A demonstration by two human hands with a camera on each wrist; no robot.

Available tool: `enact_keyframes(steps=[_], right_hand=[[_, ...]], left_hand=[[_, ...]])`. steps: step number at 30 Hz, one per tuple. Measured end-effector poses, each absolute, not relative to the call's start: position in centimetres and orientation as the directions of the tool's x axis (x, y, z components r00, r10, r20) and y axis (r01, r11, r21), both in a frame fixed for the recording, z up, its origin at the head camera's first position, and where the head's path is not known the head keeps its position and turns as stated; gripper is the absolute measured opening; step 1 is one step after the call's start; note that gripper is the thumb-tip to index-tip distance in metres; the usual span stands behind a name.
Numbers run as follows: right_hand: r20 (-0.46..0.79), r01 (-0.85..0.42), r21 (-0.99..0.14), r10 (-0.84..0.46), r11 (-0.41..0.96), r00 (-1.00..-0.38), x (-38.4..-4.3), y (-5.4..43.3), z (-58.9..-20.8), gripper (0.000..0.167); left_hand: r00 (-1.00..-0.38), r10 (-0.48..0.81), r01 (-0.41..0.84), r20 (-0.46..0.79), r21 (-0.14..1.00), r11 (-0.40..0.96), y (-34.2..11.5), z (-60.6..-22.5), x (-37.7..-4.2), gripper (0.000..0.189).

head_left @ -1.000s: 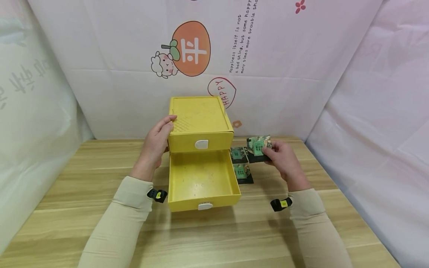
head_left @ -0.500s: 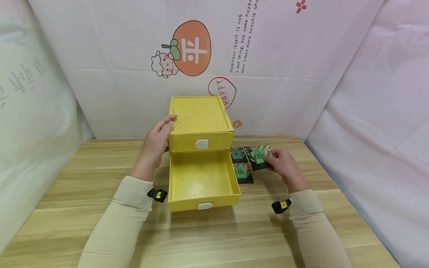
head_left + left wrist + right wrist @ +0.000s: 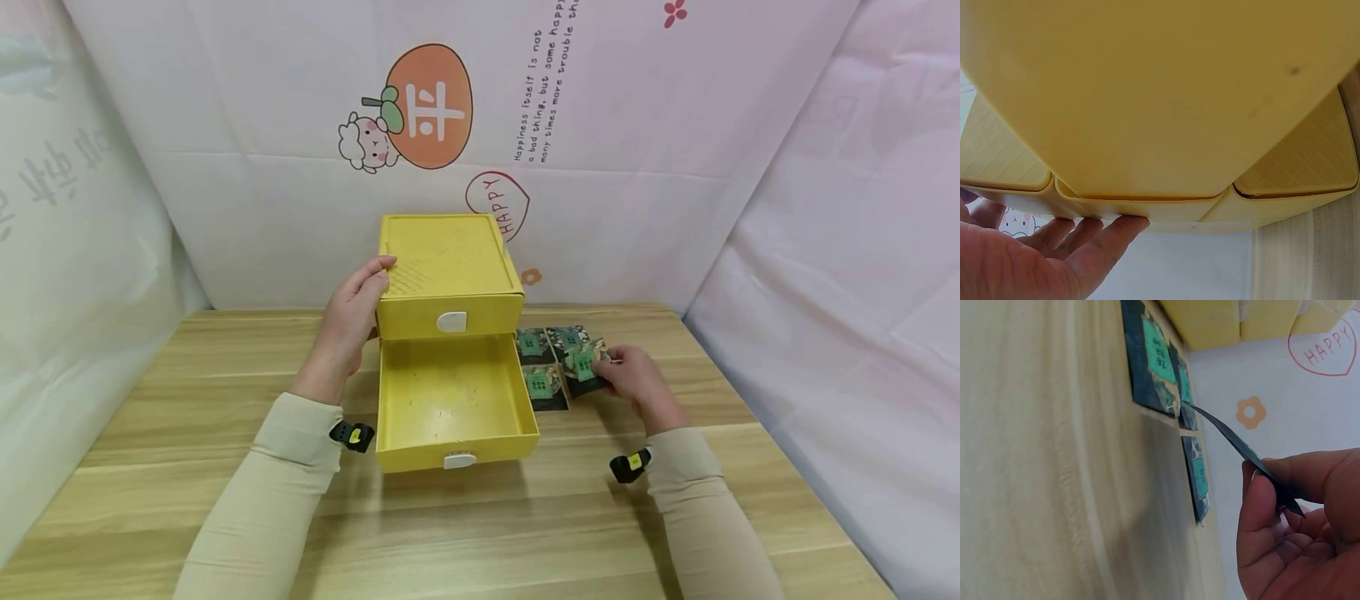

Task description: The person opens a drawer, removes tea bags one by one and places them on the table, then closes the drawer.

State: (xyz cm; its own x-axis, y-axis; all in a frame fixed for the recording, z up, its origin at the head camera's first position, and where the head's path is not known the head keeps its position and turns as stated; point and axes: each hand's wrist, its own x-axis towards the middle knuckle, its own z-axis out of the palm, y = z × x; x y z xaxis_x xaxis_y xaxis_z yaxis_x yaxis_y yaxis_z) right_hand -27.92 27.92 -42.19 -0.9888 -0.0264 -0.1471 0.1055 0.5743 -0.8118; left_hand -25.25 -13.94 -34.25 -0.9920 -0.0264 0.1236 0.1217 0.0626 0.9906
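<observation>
A two-drawer yellow storage box (image 3: 450, 250) stands near the back wall, its lower drawer (image 3: 453, 400) pulled out and bare inside. My left hand (image 3: 348, 321) rests against the box's left side, fingertips at the top edge; the left wrist view shows the fingers (image 3: 1100, 247) laid along the yellow wall. Between thumb and fingers, my right hand (image 3: 637, 379) pinches a thin black-and-green packet (image 3: 1229, 434), slightly bent and tilted above the table. Three similar packets lie flat beside the box: one nearer (image 3: 543, 387), two farther back, the left one (image 3: 531, 343) and the right one (image 3: 568, 336).
White fabric walls surround the wooden table (image 3: 465, 542) at the back and both sides. The back wall (image 3: 637, 225) carries printed drawings and lettering. The pulled-out drawer juts toward the front, between the two forearms.
My right hand has brought its packet toward the front and lower, uncovering the back right packet on the table. The left hand and the storage box stay put.
</observation>
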Motion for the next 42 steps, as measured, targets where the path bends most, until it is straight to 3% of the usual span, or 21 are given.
enact_keyframes(steps=[14, 22, 26, 32, 42], right_hand=[[-0.185, 0.133, -0.797, -0.029, 0.589, -0.982, -27.8, 28.3, -43.3, 0.031], [-0.205, 0.151, -0.761, -0.012, 0.631, -0.979, -28.0, 28.6, -43.8, 0.017], [-0.196, 0.141, -0.750, -0.014, 0.647, -0.981, -28.2, 28.7, -44.2, 0.017], [-0.191, 0.131, -0.686, -0.004, 0.716, -0.982, -28.5, 28.8, -44.5, 0.027], [-0.187, 0.132, -0.577, 0.027, 0.806, -0.982, -28.2, 28.6, -44.6, 0.027]], left_hand=[[-0.992, -0.031, 0.124, 0.126, 0.990, 0.073, -14.0, -34.3, -25.2, 0.048], [-0.992, -0.032, 0.117, 0.120, 0.990, 0.075, -14.0, -34.2, -25.1, 0.048], [-0.992, -0.032, 0.117, 0.120, 0.990, 0.075, -14.0, -34.3, -25.2, 0.048], [-0.992, -0.035, 0.116, 0.119, 0.990, 0.074, -14.0, -34.4, -25.3, 0.048], [-0.992, -0.028, 0.123, 0.125, 0.990, 0.067, -14.0, -34.3, -25.2, 0.048]])
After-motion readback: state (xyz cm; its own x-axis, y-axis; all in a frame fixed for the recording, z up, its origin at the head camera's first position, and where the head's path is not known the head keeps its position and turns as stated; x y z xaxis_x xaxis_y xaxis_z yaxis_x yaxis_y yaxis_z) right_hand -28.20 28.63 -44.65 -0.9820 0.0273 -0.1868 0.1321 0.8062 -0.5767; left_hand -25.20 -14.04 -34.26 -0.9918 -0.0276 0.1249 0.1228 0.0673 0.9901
